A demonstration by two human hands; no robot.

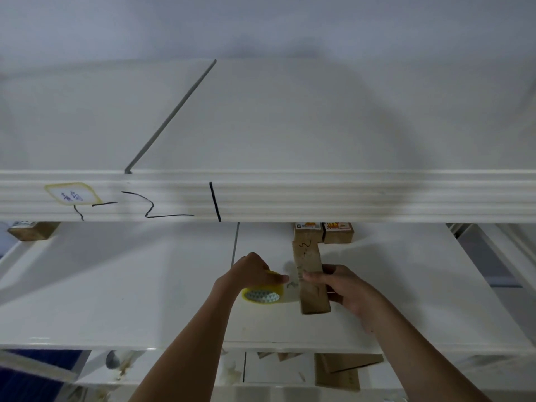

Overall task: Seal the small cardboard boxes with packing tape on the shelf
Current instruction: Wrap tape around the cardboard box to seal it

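Hands, two, bare, at lower centre of the frame on the white shelf [116,285]. Left hand [249,271]: fingers curled over the top of a tape roll [262,294], yellow-rimmed with a pale patterned core, which sits just left of the box. Right hand [339,285]: thumb and fingers closed round the near half of a small cardboard box [309,274], gripping it from its right side.

Box: narrow, brown, long axis running from the near edge of the shelf towards the back, slightly tilted. It lies between the two hands; the right hand holds it, the left is just beside it with the tape. A clear strip appears to bridge from roll to box, though blur makes this uncertain. Judgement: the next pull of tape likely runs across the box's short axis.

Writing: dark scribbles on the box's top face, not legible.

Further back, touching the box's far end: two more boxes [338,232] with orange-and-white printed labels, text too small to read. Another brown box [32,229] at left under the upper shelf edge [348,195], which bears black marker strokes and a yellow-bordered sticker [72,194] with blue writing, unreadable. Cardboard pieces [342,369] below.
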